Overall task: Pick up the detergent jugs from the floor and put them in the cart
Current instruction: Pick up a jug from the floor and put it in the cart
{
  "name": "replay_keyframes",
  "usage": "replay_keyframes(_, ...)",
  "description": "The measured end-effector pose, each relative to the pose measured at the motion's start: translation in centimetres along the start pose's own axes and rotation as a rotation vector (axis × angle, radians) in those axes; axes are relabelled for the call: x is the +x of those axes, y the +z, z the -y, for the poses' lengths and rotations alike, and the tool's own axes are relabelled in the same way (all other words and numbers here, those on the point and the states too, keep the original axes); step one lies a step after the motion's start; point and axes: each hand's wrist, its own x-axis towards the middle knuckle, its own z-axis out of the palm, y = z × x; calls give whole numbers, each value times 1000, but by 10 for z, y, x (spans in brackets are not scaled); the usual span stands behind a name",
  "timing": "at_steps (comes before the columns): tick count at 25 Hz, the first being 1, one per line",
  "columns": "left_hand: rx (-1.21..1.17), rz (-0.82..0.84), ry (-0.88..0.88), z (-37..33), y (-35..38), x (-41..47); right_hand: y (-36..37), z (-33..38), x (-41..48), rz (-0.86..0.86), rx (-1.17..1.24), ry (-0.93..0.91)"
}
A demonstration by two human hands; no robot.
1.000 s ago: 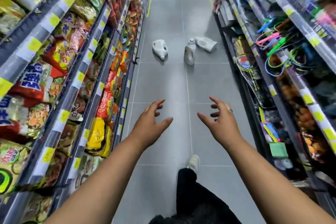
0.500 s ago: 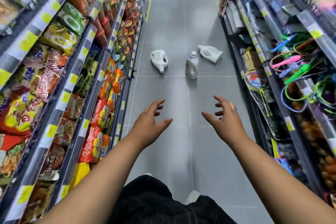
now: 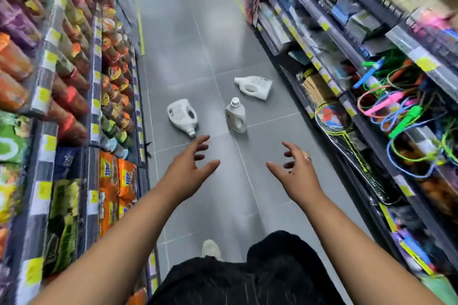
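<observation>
Three detergent jugs are set on the floor (image 3: 198,44): the left jug (image 3: 182,116) lying toward its left edge, the upright jug (image 3: 235,117) mid-aisle, the far jug (image 3: 254,86) lying beyond. Nothing is held: left hand (image 3: 188,171) and right hand (image 3: 295,176) are spread loosely, short of them. Rigid, smooth plastic is judged (heavy if full); the moulded handles are best gripped.

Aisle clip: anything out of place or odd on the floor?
Yes. Three white detergent containers are on the aisle floor rather than shelved. The left jug and the far jug lie on their sides; the middle jug stands upright. No spill shows. The left hand and right hand are empty, touching none.
</observation>
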Motion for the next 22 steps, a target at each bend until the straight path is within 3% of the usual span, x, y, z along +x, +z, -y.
replay_keyframes(7, 11, 75, 8, -36, -14, 180, 10, 26, 155, 16, 4, 57)
replay_keyframes(16, 129, 55, -48, -81, -11, 360, 10, 55, 359, 248, -107, 46)
replay_keyframes(22, 230, 167, -19, -72, -17, 468, 50, 51, 442, 183, -14, 172)
